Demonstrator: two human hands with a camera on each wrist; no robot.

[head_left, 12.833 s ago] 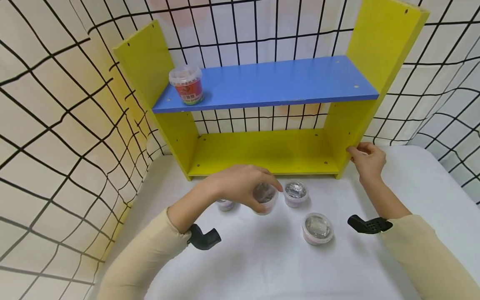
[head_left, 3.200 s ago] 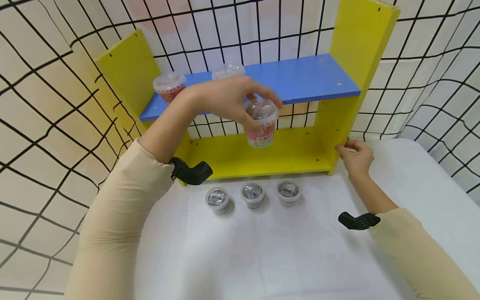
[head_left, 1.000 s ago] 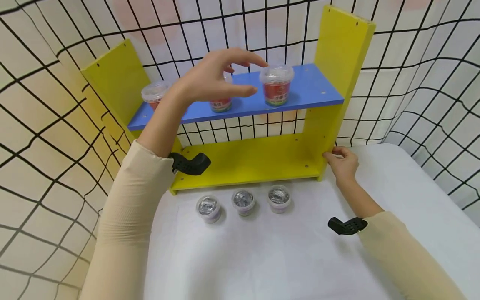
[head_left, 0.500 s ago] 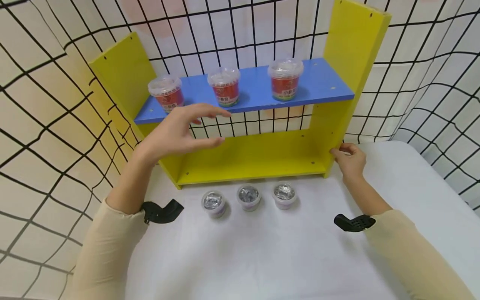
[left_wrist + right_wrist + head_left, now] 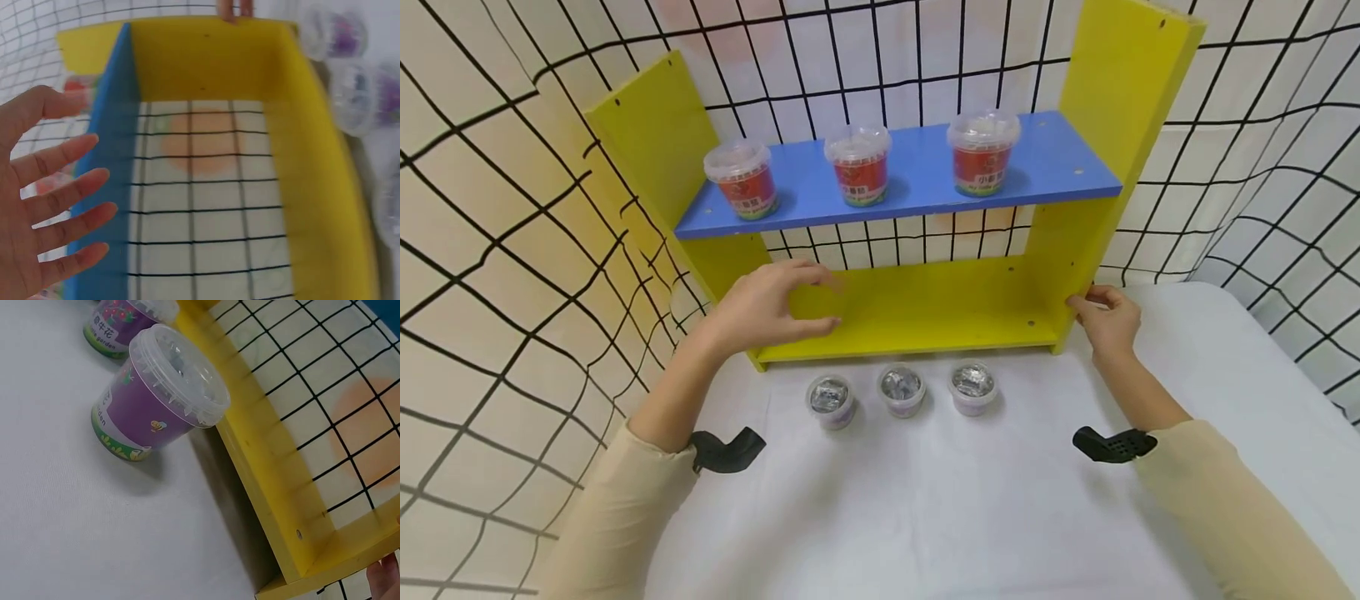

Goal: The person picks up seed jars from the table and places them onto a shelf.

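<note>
A yellow shelf unit (image 5: 917, 312) with a blue upper board (image 5: 910, 179) stands on the white table. Three red cups with clear lids stand on the blue board: left (image 5: 741, 177), middle (image 5: 857, 164), right (image 5: 982, 152). Three purple cups (image 5: 901, 389) stand in a row on the table in front of the unit. My left hand (image 5: 820, 298) hovers with straight, spread fingers before the lower compartment and holds nothing; its fingers (image 5: 56, 187) show beside the blue board (image 5: 103, 175). My right hand (image 5: 1086, 302) grips the front edge of the unit's right side panel (image 5: 1075, 250).
A black wire grid (image 5: 512, 250) with white cloth behind it encloses the table on the left, back and right. The white tabletop (image 5: 962, 500) stretches toward me. In the right wrist view a purple cup (image 5: 162, 394) stands close to the yellow base edge (image 5: 262, 481).
My left hand let go of the third red cup on the blue board, then dropped down and left to the lower compartment. The right hand kept its grip on the side panel.
</note>
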